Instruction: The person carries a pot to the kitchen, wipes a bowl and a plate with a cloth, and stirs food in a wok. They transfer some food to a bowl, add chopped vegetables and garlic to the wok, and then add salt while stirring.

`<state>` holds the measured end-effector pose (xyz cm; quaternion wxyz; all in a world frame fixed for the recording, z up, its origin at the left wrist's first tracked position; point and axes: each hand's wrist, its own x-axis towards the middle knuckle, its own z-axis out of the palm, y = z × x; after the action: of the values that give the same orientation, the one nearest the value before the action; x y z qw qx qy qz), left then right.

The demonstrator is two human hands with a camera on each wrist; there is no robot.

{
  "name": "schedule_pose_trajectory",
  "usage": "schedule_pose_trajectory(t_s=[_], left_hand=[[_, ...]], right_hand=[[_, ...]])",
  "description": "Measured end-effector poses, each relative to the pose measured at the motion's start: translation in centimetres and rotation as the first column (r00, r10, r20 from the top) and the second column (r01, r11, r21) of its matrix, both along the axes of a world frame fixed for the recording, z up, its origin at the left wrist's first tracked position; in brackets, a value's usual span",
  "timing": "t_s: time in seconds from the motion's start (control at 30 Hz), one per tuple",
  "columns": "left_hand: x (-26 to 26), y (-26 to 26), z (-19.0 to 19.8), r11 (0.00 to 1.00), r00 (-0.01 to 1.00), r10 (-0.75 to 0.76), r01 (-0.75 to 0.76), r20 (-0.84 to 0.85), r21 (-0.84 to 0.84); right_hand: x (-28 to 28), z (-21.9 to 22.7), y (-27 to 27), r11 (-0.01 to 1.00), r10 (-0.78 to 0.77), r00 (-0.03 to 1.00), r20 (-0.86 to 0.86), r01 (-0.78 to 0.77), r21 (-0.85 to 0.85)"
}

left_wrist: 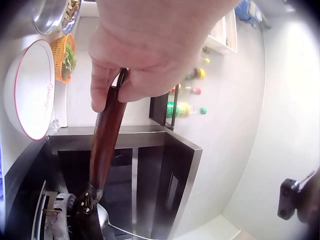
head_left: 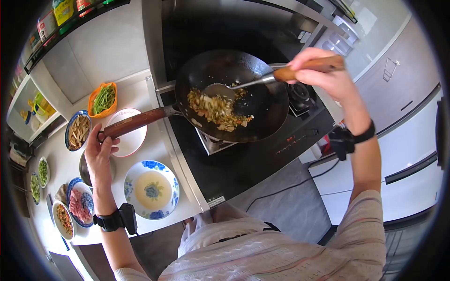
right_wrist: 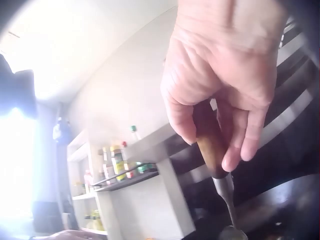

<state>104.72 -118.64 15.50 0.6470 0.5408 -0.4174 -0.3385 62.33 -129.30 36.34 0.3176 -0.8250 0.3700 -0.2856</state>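
A dark wok stands on the stove with chopped food in its left half. The left hand grips the end of the wok's wooden handle; the left wrist view shows that hand with fingers and thumb round the handle. In the right hand is the wooden handle of a ladle, whose bowl lies in the food. Seen from the right wrist, the hand has its fingers round the ladle's handle.
Left of the stove, the counter holds a flowered plate with pale liquid, a red-rimmed white bowl, an orange basket of green vegetables, a plate of meat and several small bowls. Bottles stand on a shelf.
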Motion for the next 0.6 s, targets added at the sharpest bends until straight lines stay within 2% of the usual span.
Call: schedule_pose_trajectory(t_s=[0.03, 0.1, 0.17, 0.23, 0.27, 0.3, 0.4, 0.5, 0.6], left_hand=[[0.0, 0.0, -0.1, 1.0, 1.0, 0.002, -0.002, -0.004, 0.002], [-0.1, 0.1, 0.1, 1.0, 1.0, 0.01, -0.011, -0.009, -0.002], [-0.2, 0.1, 0.0, 1.0, 1.0, 0.014, -0.014, -0.011, -0.012], [0.0, -0.1, -0.2, 1.0, 1.0, 0.008, -0.008, -0.017, -0.01], [0.1, -0.1, -0.1, 1.0, 1.0, 0.008, -0.008, -0.013, -0.013], [0.1, 0.0, 0.0, 1.0, 1.0, 0.005, -0.005, -0.008, -0.012], [-0.2, 0.0, 0.1, 1.0, 1.0, 0.009, -0.009, 0.005, 0.0], [0.2, -0.1, -0.4, 1.0, 1.0, 0.01, -0.01, 0.027, 0.001], [0.1, 0.0, -0.2, 1.0, 1.0, 0.007, -0.007, 0.024, 0.002]], right_hand=[[-0.2, 1.3, 1.1, 1.0, 0.0, 1.0, -0.002, 0.0, 0.001], [-0.8, 3.0, 2.6, 0.972, 0.191, 0.977, -0.098, -0.202, -0.121], [-0.5, 2.1, 2.8, 0.971, 0.205, 0.976, -0.08, -0.213, -0.108], [-0.6, 0.3, 1.9, 0.995, 0.06, 0.99, -0.125, -0.069, -0.068], [-0.9, -0.1, 1.4, 0.996, -0.015, 0.995, -0.099, 0.006, -0.089], [-1.5, -0.1, 0.9, 0.996, -0.088, 0.996, -0.017, 0.088, -0.004], [-3.6, -1.4, -1.9, 0.988, -0.125, 0.987, 0.097, 0.133, -0.073], [-3.7, -5.0, -4.0, 0.981, -0.149, 0.974, 0.171, 0.167, -0.097], [-2.6, -6.0, -2.2, 0.992, -0.088, 0.961, 0.262, 0.061, 0.109]])
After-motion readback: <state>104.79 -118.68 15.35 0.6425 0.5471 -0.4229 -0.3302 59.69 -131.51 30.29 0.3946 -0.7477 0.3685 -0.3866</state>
